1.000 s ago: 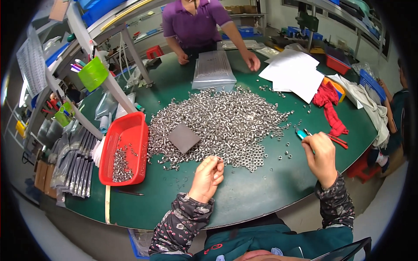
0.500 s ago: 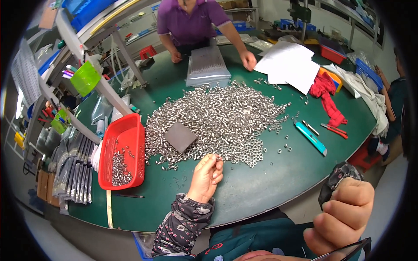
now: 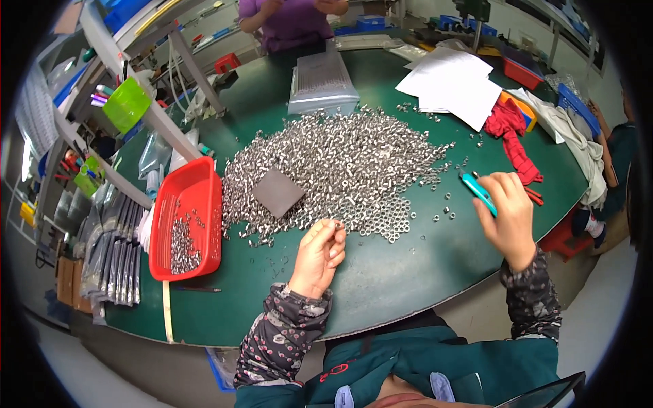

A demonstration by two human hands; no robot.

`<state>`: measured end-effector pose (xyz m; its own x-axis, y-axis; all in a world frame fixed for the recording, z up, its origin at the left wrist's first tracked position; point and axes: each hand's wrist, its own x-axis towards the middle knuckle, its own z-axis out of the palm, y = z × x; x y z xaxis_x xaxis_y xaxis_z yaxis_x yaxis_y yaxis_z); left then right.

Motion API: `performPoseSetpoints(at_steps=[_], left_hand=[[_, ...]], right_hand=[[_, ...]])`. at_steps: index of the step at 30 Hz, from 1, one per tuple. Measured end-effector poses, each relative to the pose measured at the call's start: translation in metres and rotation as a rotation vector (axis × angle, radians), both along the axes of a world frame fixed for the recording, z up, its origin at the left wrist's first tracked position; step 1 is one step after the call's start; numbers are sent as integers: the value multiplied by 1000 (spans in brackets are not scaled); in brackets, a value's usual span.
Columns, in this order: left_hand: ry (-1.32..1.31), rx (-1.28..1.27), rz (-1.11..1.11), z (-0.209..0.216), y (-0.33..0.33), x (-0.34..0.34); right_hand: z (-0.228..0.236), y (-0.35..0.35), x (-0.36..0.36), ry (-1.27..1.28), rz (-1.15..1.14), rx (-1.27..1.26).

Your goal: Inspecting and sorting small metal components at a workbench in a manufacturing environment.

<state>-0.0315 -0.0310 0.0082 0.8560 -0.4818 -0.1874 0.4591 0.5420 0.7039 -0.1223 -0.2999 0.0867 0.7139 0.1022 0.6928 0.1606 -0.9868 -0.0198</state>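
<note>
My left hand [image 3: 318, 257] is closed in a pinch at the near edge of a big heap of small shiny metal rings [image 3: 347, 153]. Between thumb and forefinger it holds one small metal ring [image 3: 338, 226], mostly covered by the fingertips. On the right, my right hand [image 3: 510, 221] reaches over a teal utility knife [image 3: 478, 192] lying on the table. Its thumb and fingers are apart, with the knife showing between them; the far end of the knife is hidden under the hand. A dark grey square block [image 3: 278, 193] rests on the heap's left part.
A red basket [image 3: 216, 231] with some rings stands left of the heap. Beyond lie a clear plastic bag [image 3: 323, 83] and white papers [image 3: 456, 85]. A red cloth [image 3: 517, 153] and red-handled pliers [image 3: 535, 196] lie at right. Across the green table [image 3: 381, 285] stands a person in purple [image 3: 296, 26].
My right hand has moved from the lower right corner, where it was a fist, up and over the knife, its fingers now apart. The person opposite has lifted both hands off the table.
</note>
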Motion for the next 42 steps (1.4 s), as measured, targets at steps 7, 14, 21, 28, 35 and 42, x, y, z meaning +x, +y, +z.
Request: performPoseSetpoints(at_steps=[7, 14, 21, 28, 35, 42], left_hand=[[-21, 16, -20, 2, 1, 3], [-23, 8, -11, 3, -1, 2], [-9, -18, -19, 2, 0, 0], [-18, -22, -20, 2, 0, 1], [3, -19, -20, 2, 1, 2], [4, -15, -31, 2, 0, 2]], right_hand=[[-60, -45, -4, 153, -363, -56], [-73, -51, -5, 204, -323, 30], [-77, -55, -3, 193, -421, 6], [-82, -62, 0, 195, -427, 33], [-81, -62, 1, 234, -442, 189], [-66, -59, -5, 138, -204, 518]])
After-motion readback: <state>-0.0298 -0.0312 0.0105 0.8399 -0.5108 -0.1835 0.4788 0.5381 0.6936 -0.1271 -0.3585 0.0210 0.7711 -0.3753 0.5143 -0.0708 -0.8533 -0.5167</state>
